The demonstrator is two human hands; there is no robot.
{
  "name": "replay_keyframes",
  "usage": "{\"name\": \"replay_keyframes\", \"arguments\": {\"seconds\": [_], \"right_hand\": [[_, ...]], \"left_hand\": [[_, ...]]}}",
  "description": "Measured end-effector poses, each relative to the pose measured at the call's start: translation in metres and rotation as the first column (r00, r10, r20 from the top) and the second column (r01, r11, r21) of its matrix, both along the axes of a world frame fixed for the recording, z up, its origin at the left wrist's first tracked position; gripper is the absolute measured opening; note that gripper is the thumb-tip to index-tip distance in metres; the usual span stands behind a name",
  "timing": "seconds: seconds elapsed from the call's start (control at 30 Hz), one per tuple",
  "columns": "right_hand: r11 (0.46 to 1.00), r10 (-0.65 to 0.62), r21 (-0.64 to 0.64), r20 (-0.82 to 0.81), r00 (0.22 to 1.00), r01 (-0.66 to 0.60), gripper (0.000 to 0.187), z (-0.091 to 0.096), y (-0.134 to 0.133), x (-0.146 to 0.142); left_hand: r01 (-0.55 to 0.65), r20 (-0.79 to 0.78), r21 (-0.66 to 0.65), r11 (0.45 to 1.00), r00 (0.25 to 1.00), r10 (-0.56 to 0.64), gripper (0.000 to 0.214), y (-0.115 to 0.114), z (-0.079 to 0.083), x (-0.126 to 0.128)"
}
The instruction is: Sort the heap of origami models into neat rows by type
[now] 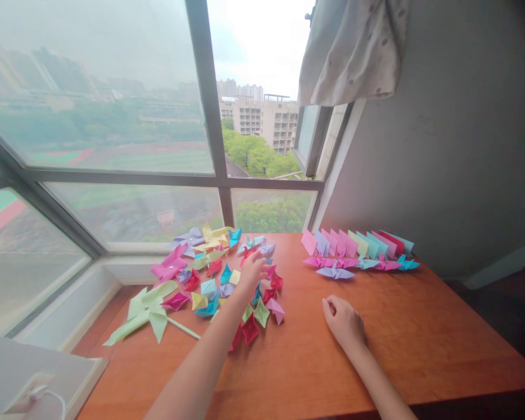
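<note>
My left hand (252,270) reaches over a loose pile of folded paper pieces, fingers stretched forward and slightly apart, near a purple paper crane (267,249) and red origami. Nothing shows in its grasp. My right hand (345,319) rests on the wooden table (310,373) with its fingers curled in and nothing visible in them. Beyond it lies a row of paper cranes, a lavender crane (335,272) nearest. Behind those stands a line of folded paper pieces in pink, lavender, green, blue and red, one pink piece (308,241) at the left end.
A green paper pinwheel (146,309) with a stick lies left of the pile, and a magenta pinwheel (170,263) is behind it. Window frames (221,183) border the table's far side. A curtain (354,52) hangs above. A cable and socket (32,394) are at lower left.
</note>
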State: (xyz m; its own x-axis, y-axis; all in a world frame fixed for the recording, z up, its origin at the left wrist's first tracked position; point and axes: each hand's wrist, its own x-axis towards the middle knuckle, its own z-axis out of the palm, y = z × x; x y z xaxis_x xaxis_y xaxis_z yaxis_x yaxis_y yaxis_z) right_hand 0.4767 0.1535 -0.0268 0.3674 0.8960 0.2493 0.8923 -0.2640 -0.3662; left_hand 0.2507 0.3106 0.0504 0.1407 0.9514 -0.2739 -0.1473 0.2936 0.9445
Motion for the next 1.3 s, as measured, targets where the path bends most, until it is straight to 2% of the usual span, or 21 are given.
{"name": "replay_keyframes", "arguments": {"seconds": [0.13,0.2,0.27,0.3,0.33,0.4,0.47,0.5,0.53,0.57,0.6,0.67,0.73,0.8,0.87,0.93,1.07,1.17,1.3], "right_hand": [[1.000,-0.011,0.016,-0.112,0.994,0.013,0.035,0.001,-0.001,0.002],[0.997,0.015,0.072,-0.255,0.967,0.003,0.035,0.003,-0.001,0.002],[0.990,0.055,0.141,-0.461,0.886,0.012,0.038,0.008,-0.001,-0.002],[0.986,0.075,0.166,-0.585,0.808,0.028,0.041,0.011,-0.002,-0.005],[0.983,0.094,0.179,-0.711,0.697,0.050,0.045,0.016,-0.002,-0.009],[0.982,0.124,0.169,-0.915,0.384,0.085,0.053,0.027,-0.004,-0.020],[0.987,0.137,0.142,-0.988,0.064,0.080,0.055,0.040,-0.008,-0.032],[0.989,0.131,0.127,-0.990,-0.051,0.069,0.054,0.045,-0.011,-0.038],[0.992,0.120,0.113,-0.985,-0.126,0.056,0.052,0.050,-0.013,-0.044],[0.994,0.109,0.103,-0.980,-0.164,0.047,0.050,0.053,-0.017,-0.049],[0.994,0.103,0.096,-0.979,-0.174,0.045,0.048,0.054,-0.020,-0.053],[0.996,0.090,0.086,-0.987,-0.135,0.039,0.045,0.053,-0.028,-0.059],[0.997,0.074,0.074,-0.997,-0.031,0.023,0.043,0.049,-0.035,-0.063],[0.998,0.059,0.057,-0.992,0.113,-0.017,0.042,0.045,-0.042,-0.066],[0.997,0.065,0.054,-0.970,0.232,-0.056,0.042,0.042,-0.048,-0.069],[0.994,0.087,0.061,-0.950,0.300,-0.093,0.041,0.041,-0.053,-0.073],[0.984,0.147,0.096,-0.909,0.389,-0.147,0.034,0.044,-0.059,-0.081],[0.976,0.164,0.090,-0.902,0.399,-0.198,0.030,0.048,-0.060,-0.085],[0.972,0.118,0.049,-0.947,0.298,-0.229,0.035,0.050,-0.060,-0.086]], "left_hand": [[0.008,0.088,0.095,0.995,0.996,-0.016,0.053,-0.010,0.015,-0.003],[0.027,0.135,0.149,0.988,0.990,-0.047,0.051,-0.023,0.023,-0.005],[0.054,0.169,0.185,0.981,0.982,-0.086,0.050,-0.040,0.029,-0.007],[0.072,0.182,0.194,0.978,0.977,-0.108,0.050,-0.050,0.030,-0.008],[0.092,0.196,0.200,0.976,0.972,-0.132,0.050,-0.060,0.030,-0.010],[0.149,0.232,0.203,0.968,0.953,-0.195,0.051,-0.082,0.025,-0.013],[0.201,0.250,0.194,0.960,0.936,-0.247,0.049,-0.104,0.016,-0.016],[0.227,0.245,0.196,0.954,0.931,-0.272,0.048,-0.115,0.010,-0.017],[0.247,0.231,0.196,0.949,0.929,-0.289,0.046,-0.126,0.004,-0.019],[0.261,0.217,0.187,0.947,0.929,-0.299,0.046,-0.137,-0.003,-0.021],[0.271,0.205,0.174,0.947,0.930,-0.304,0.046,-0.147,-0.011,-0.024],[0.305,0.172,0.150,0.941,0.929,-0.329,0.047,-0.165,-0.025,-0.028],[0.313,0.152,0.120,0.942,0.932,-0.329,0.047,-0.180,-0.037,-0.034],[0.274,0.135,0.086,0.958,0.949,-0.283,0.046,-0.189,-0.045,-0.038],[0.221,0.110,0.067,0.973,0.968,-0.227,0.047,-0.195,-0.048,-0.042],[0.211,0.069,0.073,0.975,0.974,-0.216,0.049,-0.197,-0.048,-0.044],[0.373,-0.079,0.108,0.921,0.927,-0.366,0.043,-0.196,-0.042,-0.044],[0.424,-0.139,0.099,0.900,0.902,-0.410,0.047,-0.193,-0.038,-0.044],[0.416,-0.132,0.055,0.908,0.904,-0.407,0.052,-0.191,-0.033,-0.045]]}}
